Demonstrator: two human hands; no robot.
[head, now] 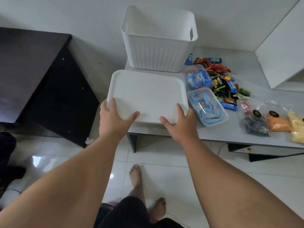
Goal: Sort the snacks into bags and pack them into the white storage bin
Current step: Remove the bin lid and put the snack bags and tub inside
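Left hand point(113, 116) and right hand point(179, 120) each clamp the near edge of a flat, round-cornered white plastic lid point(148, 91); white storage bin point(156, 53), ribbed-walled, stands open on the smooth grey desk point(243, 60) just behind; glossy wrapped snacks point(220, 74) lie heaped to its right.

We read "Nextar" in white letters, upside down from where we stand, on a black-and-green wrapper point(218, 79) in the snack pile, and again on a second black wrapper point(234, 95) nearer us. A blue wrapper point(216, 60) at the back carries a white word beginning "Kal"; its ending is unclear. Other print is too small to read.
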